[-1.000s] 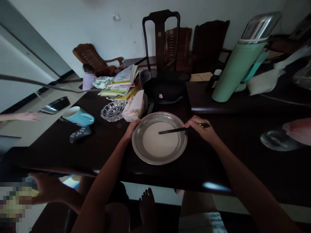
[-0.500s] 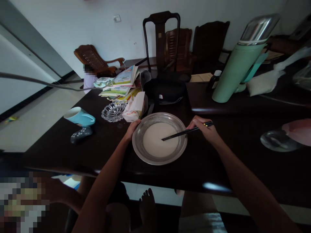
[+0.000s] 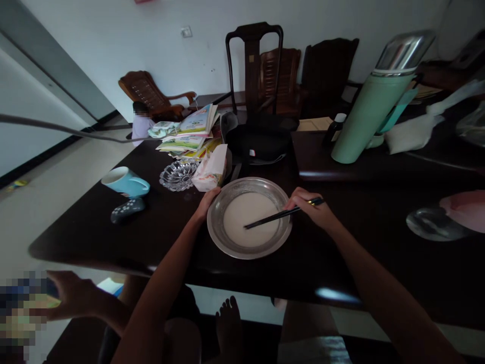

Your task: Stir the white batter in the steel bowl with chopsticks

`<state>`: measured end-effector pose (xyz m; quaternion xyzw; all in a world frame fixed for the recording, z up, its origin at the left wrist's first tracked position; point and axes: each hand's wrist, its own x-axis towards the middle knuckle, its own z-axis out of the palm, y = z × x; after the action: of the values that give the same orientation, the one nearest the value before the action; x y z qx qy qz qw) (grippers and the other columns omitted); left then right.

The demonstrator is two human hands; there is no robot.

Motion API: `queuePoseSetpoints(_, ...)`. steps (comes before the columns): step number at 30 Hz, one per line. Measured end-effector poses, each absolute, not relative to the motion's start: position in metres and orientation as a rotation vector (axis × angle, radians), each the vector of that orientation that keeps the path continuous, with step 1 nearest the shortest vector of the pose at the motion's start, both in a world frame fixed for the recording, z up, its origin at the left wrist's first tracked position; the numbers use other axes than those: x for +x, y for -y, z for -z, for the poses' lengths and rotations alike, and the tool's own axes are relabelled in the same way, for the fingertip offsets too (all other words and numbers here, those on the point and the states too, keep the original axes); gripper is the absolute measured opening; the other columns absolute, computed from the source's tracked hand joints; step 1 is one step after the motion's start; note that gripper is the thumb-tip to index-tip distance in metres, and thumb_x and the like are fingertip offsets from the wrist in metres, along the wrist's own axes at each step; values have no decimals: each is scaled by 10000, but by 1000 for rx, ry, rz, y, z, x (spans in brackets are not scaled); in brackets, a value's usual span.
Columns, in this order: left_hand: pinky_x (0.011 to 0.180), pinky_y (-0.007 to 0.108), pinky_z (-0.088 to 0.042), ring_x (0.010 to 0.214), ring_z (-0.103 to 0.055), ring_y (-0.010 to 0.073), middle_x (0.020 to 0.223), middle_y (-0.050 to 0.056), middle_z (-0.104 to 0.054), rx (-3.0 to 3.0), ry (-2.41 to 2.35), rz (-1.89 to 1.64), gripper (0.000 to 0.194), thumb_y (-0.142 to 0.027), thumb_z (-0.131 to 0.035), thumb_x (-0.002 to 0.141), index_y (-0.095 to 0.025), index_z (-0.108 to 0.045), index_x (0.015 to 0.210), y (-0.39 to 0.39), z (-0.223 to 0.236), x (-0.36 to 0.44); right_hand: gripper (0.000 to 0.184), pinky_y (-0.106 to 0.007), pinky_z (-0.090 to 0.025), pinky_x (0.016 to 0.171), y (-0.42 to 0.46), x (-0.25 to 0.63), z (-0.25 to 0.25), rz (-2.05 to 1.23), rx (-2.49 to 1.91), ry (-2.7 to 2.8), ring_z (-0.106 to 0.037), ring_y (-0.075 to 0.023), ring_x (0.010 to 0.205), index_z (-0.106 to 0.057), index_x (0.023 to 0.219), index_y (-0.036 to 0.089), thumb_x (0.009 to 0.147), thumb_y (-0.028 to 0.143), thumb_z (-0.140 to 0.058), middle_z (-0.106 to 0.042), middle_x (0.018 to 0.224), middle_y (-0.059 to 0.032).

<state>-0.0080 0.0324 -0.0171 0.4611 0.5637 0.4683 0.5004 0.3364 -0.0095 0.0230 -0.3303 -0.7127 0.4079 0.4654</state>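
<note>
A wide metal bowl (image 3: 222, 241) stands on the dark table in front of me, with a milky white liquid (image 3: 246, 212) in it. My left hand (image 3: 208, 199) grips the bowl's left rim. In my right hand (image 3: 308, 206) is a pair of dark chopsticks (image 3: 271, 218), pinched near their upper ends. They slant down to the left, and their tips reach the liquid near the middle of the bowl. The right fingers are close to the bowl's right rim.
Behind the bowl are a tissue pack (image 3: 212, 169), a glass dish (image 3: 178, 176), stacked books (image 3: 193, 134) and a black bag (image 3: 259, 141). A blue mug (image 3: 127, 183) and a game controller (image 3: 128, 210) lie left. A tall green thermos (image 3: 371, 114) stands right. Another person's hand (image 3: 74, 296) shows lower left.
My right hand and the chopsticks have shifted slightly left and down, so the tips moved across the liquid. The left hand keeps its grip. The other person's hand at lower left has moved.
</note>
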Motion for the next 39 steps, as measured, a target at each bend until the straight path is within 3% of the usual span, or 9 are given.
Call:
queuePoseSetpoints(3,581,293,-451,630,-580,186,605,-8,-625,1117,-1355,-1130,349,-524,-685,680,-182,-620,665,-32,17,-8,358,-365,-477,771,8,338,-23,-929,-846,1779,-641,-212,802,-751,743,237,914,491,-567,-729,771,-45)
queuePoseSetpoints(8,577,291,-444,612,-564,174,605,-12,-615,1118,-1350,-1119,351,-523,-685,677,-182,-604,651,-33,17,-9,443,-346,-475,697,6,344,-23,-944,-841,1582,-628,-185,665,-707,625,219,937,482,-532,-681,660,-33)
queuePoseSetpoints(14,571,286,-415,601,-535,164,601,-21,-592,1107,-1350,-1106,356,-532,-665,681,-184,-596,651,-32,16,-8,372,-373,-484,780,9,337,-24,-960,-837,1798,-644,-210,805,-749,748,237,915,509,-558,-732,775,-40)
queuePoseSetpoints(20,588,287,-419,607,-541,167,618,-15,-604,1082,-1333,-1106,355,-528,-700,649,-185,-610,663,-29,12,-5,454,-359,-488,702,7,345,-26,-957,-885,1572,-638,-196,671,-691,611,220,915,524,-546,-681,664,-40)
queuePoseSetpoints(26,578,283,-422,586,-534,156,608,-18,-615,1061,-1334,-1128,360,-522,-718,630,-178,-614,654,-29,12,-4,356,-371,-487,773,8,339,-24,-908,-876,1777,-646,-211,797,-751,751,246,916,499,-560,-731,770,-36)
queuePoseSetpoints(31,587,285,-429,607,-550,165,609,-14,-617,1072,-1326,-1126,354,-518,-710,643,-178,-611,647,-29,12,-4,451,-349,-487,694,7,342,-24,-952,-875,1584,-645,-191,665,-710,630,221,924,515,-535,-693,663,-37)
queuePoseSetpoints(39,568,279,-428,599,-539,165,613,-8,-626,1056,-1323,-1113,353,-519,-713,631,-183,-607,652,-28,9,-3,389,-373,-487,768,7,340,-25,-893,-914,1717,-652,-216,782,-738,717,239,903,533,-563,-729,750,-42)
